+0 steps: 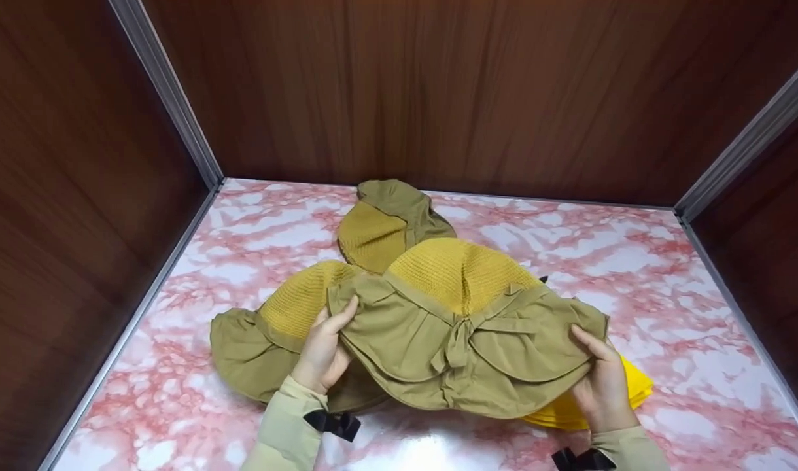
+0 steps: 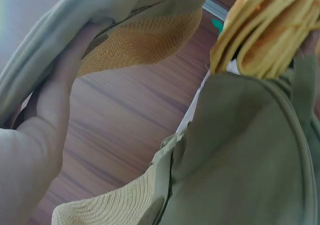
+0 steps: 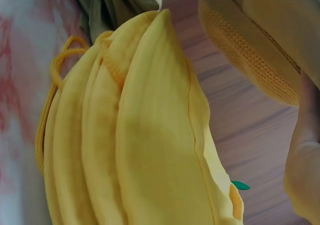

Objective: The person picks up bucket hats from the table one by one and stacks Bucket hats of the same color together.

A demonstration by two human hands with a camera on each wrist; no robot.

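Note:
A sun hat with a yellow woven crown (image 1: pixel 461 268) and an olive cloth brim with a tied bow is held up over the table. At its left side my left hand (image 1: pixel 325 350) pinches the brim, thumb on top. The opposite side of the brim is gripped by my right hand (image 1: pixel 603 386). Partly behind my left hand lies a second similar hat (image 1: pixel 294 304). A third hat (image 1: pixel 373 235) sits farther back, its crown partly covered by the held one. Beneath the right hand is a stack of bright yellow cloth pieces (image 3: pixel 155 125) with a yellow cord.
The table (image 1: pixel 242 229) has a pink and white marbled top. Dark wood-grain panels (image 1: pixel 412 98) enclose it at the back and both sides, with metal strips (image 1: pixel 173 91) along the corners. Black straps (image 1: pixel 333 424) hang at both wrists.

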